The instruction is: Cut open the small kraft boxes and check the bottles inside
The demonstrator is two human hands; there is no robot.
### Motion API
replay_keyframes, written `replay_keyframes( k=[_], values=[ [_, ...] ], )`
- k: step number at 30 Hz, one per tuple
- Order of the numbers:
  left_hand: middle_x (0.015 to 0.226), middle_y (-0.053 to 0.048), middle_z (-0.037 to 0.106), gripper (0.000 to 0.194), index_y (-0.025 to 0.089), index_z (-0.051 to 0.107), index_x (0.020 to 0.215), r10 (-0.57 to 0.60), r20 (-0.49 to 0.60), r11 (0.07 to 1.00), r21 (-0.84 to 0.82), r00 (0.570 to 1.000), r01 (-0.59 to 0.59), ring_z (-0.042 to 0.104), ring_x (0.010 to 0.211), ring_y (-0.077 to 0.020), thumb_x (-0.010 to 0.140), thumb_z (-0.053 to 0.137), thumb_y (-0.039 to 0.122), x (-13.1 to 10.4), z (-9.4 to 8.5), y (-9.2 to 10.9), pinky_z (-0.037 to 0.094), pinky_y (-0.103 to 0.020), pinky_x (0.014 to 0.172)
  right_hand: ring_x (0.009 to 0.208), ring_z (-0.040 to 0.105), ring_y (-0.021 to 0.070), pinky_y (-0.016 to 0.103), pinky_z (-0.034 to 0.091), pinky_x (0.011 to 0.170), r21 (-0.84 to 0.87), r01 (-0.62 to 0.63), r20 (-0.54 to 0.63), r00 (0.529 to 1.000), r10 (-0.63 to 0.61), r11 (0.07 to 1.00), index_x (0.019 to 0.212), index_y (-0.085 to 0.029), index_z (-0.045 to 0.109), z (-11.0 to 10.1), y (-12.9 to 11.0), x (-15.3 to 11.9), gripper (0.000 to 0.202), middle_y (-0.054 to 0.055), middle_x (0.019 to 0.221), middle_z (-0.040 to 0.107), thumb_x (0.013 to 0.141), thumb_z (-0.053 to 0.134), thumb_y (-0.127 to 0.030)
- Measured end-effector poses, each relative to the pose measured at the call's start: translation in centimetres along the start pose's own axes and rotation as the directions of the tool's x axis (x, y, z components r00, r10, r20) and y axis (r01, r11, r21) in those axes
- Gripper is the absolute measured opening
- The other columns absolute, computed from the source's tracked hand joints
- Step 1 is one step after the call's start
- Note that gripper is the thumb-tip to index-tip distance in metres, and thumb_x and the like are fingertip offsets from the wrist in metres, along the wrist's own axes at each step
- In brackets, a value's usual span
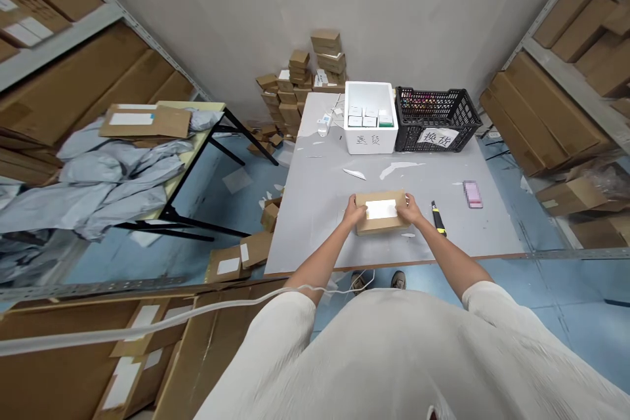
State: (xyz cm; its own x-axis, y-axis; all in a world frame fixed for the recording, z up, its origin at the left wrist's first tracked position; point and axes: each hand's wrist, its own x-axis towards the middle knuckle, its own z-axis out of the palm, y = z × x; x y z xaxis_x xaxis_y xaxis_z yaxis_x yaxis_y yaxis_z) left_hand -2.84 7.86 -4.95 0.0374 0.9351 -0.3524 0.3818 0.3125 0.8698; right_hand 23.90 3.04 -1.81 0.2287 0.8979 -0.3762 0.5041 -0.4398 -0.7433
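Note:
A small brown cardboard box (381, 224) with a bright white label on top is between my two hands, over the near part of the grey table. My left hand (353, 211) grips its left end, thumb on the upper face. At the opposite end, my right hand (410, 211) grips it the same way. The fingers under the box are hidden. To the right of my right hand lies a yellow and black utility knife (439, 219). Torn white paper scraps (399, 168) lie beyond the box.
A white bin (370, 142) holding small white boxes stands at the table's back, beside a black crate (438, 119). A pink phone (472, 194) lies to the right. Cardboard boxes (288, 95) are stacked by the wall. Grey bags (123, 170) cover the left table. A white cable (216, 305) crosses low.

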Motion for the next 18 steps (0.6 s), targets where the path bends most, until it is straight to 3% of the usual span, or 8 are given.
replay_keyframes(
  k=[3,8,13,16,18],
  values=[
    [0.158,-0.014,0.064,0.089,0.025,0.037,0.167,-0.059,0.030,0.995,-0.084,0.998,0.062,0.067,0.139,-0.0245,0.084,0.068,0.021,-0.5,-0.2,1.0,0.054,-0.035,0.113,0.135,0.068,0.0274,0.038,0.054,0.112,0.195,-0.099,0.027,0.995,0.096,0.976,0.166,-0.023,0.035,-0.5,-0.5,-0.6,0.091,0.016,0.159,0.060,0.084,0.070,-0.039],
    [0.162,-0.015,0.059,0.080,0.025,0.041,0.164,0.026,-0.022,0.988,-0.152,0.999,-0.029,0.063,0.144,-0.0240,0.088,0.066,0.019,-1.4,-1.1,2.3,0.053,-0.033,0.113,0.139,0.065,0.0286,0.040,0.053,0.116,0.319,-0.034,-0.049,0.997,0.053,0.947,0.167,-0.025,0.040,-1.7,-0.5,-1.3,0.086,0.015,0.159,0.061,0.088,0.067,-0.047],
    [0.148,-0.014,0.063,0.067,0.023,0.045,0.159,-0.002,-0.127,0.999,-0.048,0.992,-0.004,0.069,0.129,-0.0225,0.097,0.067,0.034,-2.5,-1.6,2.2,0.054,-0.033,0.109,0.122,0.070,0.0310,0.041,0.057,0.107,0.204,-0.038,-0.129,0.989,0.065,0.978,0.153,-0.018,0.058,-1.8,1.2,-2.0,0.073,0.017,0.139,0.070,0.094,0.061,-0.061],
    [0.149,-0.016,0.063,0.058,0.021,0.055,0.151,-0.038,-0.158,0.994,0.093,0.987,0.053,0.071,0.122,-0.0256,0.097,0.070,0.035,-3.4,-1.8,1.2,0.055,-0.039,0.109,0.111,0.073,0.0305,0.042,0.058,0.103,0.100,-0.064,-0.093,0.993,0.073,0.993,0.143,-0.016,0.065,-1.2,2.6,-2.7,0.068,0.015,0.123,0.076,0.092,0.064,-0.060],
    [0.144,-0.017,0.068,0.054,0.020,0.060,0.148,-0.052,-0.123,0.989,0.133,0.991,0.068,0.072,0.118,-0.0273,0.096,0.071,0.033,-4.1,-2.0,0.3,0.055,-0.041,0.109,0.107,0.073,0.0294,0.042,0.060,0.100,0.097,-0.036,-0.060,0.997,0.042,0.995,0.140,-0.017,0.067,-0.7,3.4,-3.1,0.064,0.013,0.125,0.076,0.090,0.068,-0.057]
  ],
)
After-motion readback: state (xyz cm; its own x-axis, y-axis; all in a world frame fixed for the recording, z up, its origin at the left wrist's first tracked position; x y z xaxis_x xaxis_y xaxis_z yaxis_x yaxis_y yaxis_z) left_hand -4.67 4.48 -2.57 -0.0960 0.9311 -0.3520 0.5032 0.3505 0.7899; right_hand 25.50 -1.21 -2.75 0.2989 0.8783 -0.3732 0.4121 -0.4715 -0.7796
